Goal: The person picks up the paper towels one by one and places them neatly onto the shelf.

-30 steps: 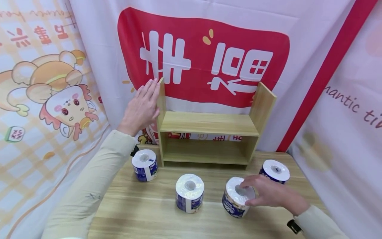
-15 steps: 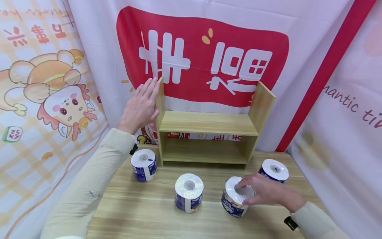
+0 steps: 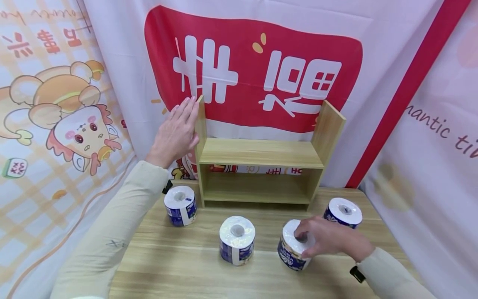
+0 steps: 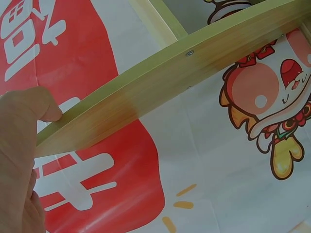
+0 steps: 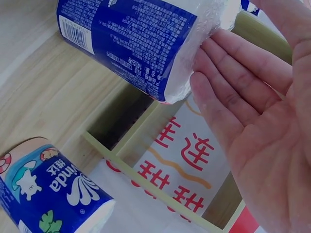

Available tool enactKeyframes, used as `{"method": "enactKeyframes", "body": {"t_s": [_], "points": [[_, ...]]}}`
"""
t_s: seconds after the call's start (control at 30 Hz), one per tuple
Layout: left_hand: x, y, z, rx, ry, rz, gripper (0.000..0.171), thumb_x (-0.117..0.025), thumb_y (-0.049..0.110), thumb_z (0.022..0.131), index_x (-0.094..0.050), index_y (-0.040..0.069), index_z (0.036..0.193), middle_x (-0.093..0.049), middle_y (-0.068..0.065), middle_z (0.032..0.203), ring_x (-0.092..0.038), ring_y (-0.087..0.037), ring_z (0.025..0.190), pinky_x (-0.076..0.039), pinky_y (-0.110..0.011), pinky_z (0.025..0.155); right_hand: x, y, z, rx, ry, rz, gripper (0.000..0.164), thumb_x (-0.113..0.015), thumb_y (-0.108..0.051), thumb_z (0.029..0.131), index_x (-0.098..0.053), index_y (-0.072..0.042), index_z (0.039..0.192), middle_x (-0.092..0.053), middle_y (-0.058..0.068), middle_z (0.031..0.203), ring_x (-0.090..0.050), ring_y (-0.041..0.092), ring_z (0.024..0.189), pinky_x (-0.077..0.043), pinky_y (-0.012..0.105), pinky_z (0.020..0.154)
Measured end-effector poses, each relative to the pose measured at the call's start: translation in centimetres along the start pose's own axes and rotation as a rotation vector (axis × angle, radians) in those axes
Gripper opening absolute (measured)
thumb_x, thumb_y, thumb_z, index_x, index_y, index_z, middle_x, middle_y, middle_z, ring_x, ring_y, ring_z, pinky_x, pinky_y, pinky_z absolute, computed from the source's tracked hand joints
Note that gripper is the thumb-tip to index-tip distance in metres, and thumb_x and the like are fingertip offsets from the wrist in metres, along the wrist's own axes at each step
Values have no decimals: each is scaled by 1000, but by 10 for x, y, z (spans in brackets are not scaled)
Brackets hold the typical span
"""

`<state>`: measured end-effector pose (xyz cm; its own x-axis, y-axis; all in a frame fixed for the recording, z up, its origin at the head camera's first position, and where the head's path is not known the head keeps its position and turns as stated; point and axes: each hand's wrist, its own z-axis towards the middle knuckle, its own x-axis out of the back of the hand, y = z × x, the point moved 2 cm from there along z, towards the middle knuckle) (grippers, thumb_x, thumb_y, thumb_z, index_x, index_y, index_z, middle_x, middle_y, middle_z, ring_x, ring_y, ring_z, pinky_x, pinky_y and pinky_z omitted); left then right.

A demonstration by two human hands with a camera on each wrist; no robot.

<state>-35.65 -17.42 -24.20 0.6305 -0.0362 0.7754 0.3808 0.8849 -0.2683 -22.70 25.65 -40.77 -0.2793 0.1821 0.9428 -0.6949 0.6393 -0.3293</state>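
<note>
My left hand (image 3: 175,133) lies along the outer face of the upright side panel (image 3: 201,133) of a small wooden shelf (image 3: 261,151), fingers straight. In the left wrist view its thumb (image 4: 46,104) touches the panel's edge. My right hand (image 3: 330,238) is over a blue-and-white wrapped toilet roll (image 3: 289,253) standing upright on the table. Fingers reach into the roll's core, with the thumb at the near rim. The right wrist view shows other fingers (image 5: 233,73) nearly straight against the wrapped end of that roll (image 5: 131,43); the thumb's tip is out of frame there.
Three more toilet rolls stand on the wooden table (image 3: 179,278): one in the middle (image 3: 237,241), one at the left (image 3: 181,206) by my forearm, one at the right (image 3: 342,212) behind my right hand. A printed cloth (image 3: 239,25) hangs behind the shelf.
My right hand has moved slightly left, and its fingers have gone deeper into the roll's core. The left hand, the shelf and the other rolls have stayed put.
</note>
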Motion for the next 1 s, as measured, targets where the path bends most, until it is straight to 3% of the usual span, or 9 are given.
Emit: {"method": "enactKeyframes", "body": {"t_s": [0.27, 0.57, 0.77, 1.0], "points": [[0, -1, -1, 3, 6, -2, 95, -73, 25, 93, -20, 2, 168, -24, -18, 175, -25, -37, 163, -28, -49, 132, -4, 0, 4, 42, 8, -55, 29, -90, -37, 78, -75, -22, 98, -71, -10, 98, -62, 1, 88, -53, 18, 73], [-1, -2, -1, -6, 18, -16, 93, -72, 25, 93, -20, 1, 168, -26, -19, 175, -26, -37, 163, -28, -49, 132, -16, 6, -2, 57, 68, -91, 44, -93, -45, 74, -72, -22, 105, -69, -10, 102, -60, 3, 92, -53, 21, 75], [-1, -2, 0, -4, 11, -32, 89, -67, 24, 97, -19, 1, 168, -23, -19, 176, -24, -37, 164, -26, -49, 133, -22, 9, -2, 13, 75, -61, 46, -94, -44, 74, -71, -22, 107, -68, -11, 104, -58, 2, 92, -52, 20, 74], [-2, -2, -1, -1, 4, -33, 90, -67, 25, 97, -18, 1, 168, -24, -19, 175, -24, -37, 164, -26, -48, 133, -26, 12, -1, -4, 85, -57, 36, -92, -43, 77, -69, -26, 99, -64, -15, 98, -55, 0, 88, -49, 18, 72]]}}
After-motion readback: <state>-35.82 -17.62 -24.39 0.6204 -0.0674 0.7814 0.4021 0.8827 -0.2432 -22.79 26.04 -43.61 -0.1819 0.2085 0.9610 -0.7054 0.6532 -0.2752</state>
